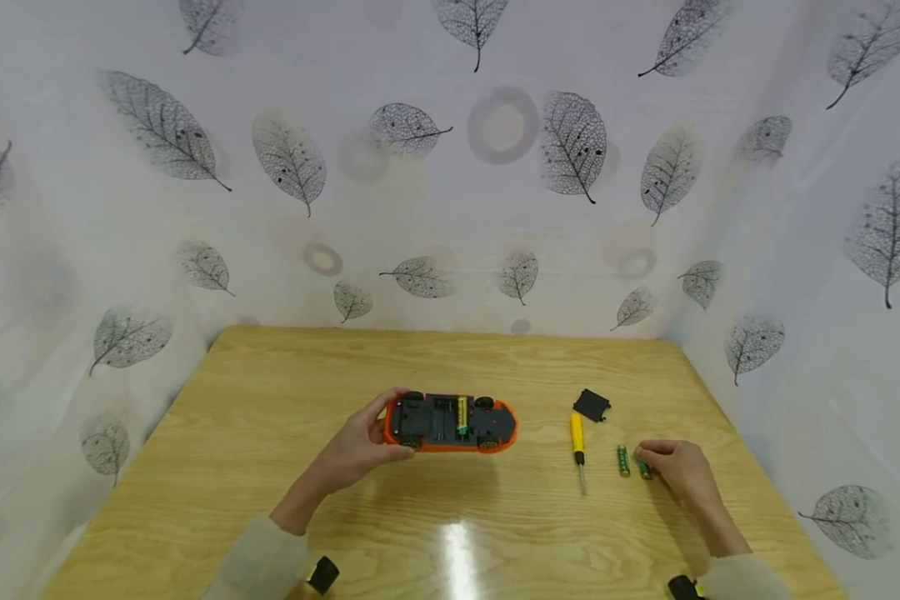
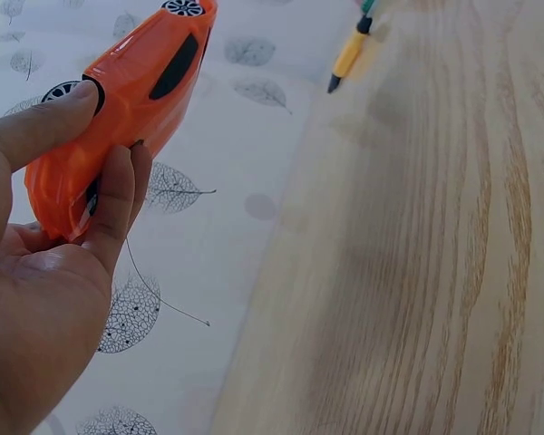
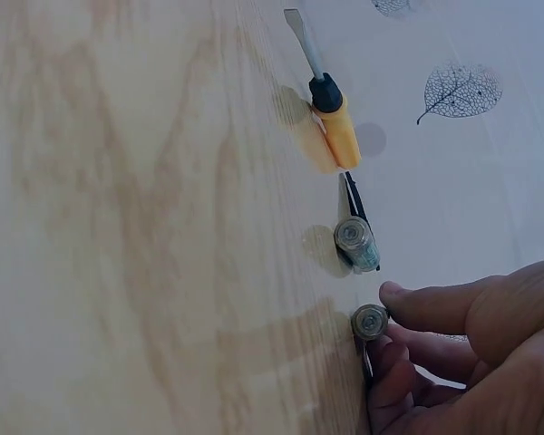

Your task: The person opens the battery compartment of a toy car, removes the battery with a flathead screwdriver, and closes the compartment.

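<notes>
My left hand [image 1: 354,451] grips the rear end of an orange toy car [image 1: 412,421] above the table, thumb on one side and fingers on the other. Its black underside faces up in the head view, with a battery bay uncovered. One yellow-and-green battery [image 1: 462,415] lies crosswise in the bay. At the right, my right hand [image 1: 682,475] pinches a green battery [image 3: 371,323] at the tabletop between thumb and fingers, which partly cover it. Just left of it lies a second loose green battery [image 1: 623,461].
A yellow-handled screwdriver [image 1: 577,440] lies between the car and the loose batteries, its metal tip toward me. Beyond it rests a small black cover [image 1: 592,405]. The wooden table [image 1: 307,367] is bordered by a leaf-patterned curtain [image 1: 450,217] at the back and sides.
</notes>
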The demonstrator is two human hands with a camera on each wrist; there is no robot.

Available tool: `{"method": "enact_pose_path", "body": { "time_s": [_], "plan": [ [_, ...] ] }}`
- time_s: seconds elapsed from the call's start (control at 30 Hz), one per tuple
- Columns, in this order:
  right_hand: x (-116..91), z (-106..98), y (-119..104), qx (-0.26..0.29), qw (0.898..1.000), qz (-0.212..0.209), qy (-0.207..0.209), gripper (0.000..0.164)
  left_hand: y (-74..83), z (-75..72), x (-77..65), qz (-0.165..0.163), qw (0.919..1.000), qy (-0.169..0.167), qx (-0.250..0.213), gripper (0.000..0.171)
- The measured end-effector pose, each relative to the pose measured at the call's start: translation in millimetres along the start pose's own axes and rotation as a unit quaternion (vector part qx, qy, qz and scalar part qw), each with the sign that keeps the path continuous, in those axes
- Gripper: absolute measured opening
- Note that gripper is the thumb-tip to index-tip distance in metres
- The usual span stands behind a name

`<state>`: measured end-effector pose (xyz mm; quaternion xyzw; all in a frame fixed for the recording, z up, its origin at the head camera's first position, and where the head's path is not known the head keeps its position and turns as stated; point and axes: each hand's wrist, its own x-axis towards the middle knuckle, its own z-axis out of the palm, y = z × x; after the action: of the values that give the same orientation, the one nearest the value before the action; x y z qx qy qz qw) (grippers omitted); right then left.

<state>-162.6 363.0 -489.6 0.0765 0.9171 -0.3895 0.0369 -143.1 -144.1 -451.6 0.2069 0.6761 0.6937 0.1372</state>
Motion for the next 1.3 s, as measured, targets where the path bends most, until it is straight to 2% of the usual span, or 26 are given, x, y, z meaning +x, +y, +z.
{"method": "enact_pose_path", "body": {
  "time_s": [0.3, 0.53, 0.77, 1.1, 1.3],
  "plan": [
    [-2.7, 0.8, 1.0, 0.014, 1.000, 0.010, 0.006, 0.041, -2.6, -0.4, -1.1, 0.006, 1.0000, -0.002, 0.000, 0.087],
    [-7.9, -1.1, -1.9, 0.079, 0.996, 0.035, -0.005, 0.052, -4.0, -1.2, -1.6, 0.010, 0.9999, -0.008, -0.009, 0.087],
    [-6.3, -3.3, 3.1, 0.109, 0.993, 0.051, -0.017, 0.056, -4.8, -1.7, -2.8, 0.009, 0.9999, -0.008, -0.012, 0.088],
    [-5.3, -5.2, 2.9, 0.133, 0.989, 0.056, -0.022, 0.060, -5.5, -3.0, -4.3, 0.007, 0.9999, -0.005, -0.007, 0.089],
    [-6.8, -4.3, 0.3, 0.129, 0.990, 0.060, -0.011, 0.061, -7.0, -3.0, -5.0, 0.004, 1.0000, -0.001, 0.000, 0.089]
  ]
}}
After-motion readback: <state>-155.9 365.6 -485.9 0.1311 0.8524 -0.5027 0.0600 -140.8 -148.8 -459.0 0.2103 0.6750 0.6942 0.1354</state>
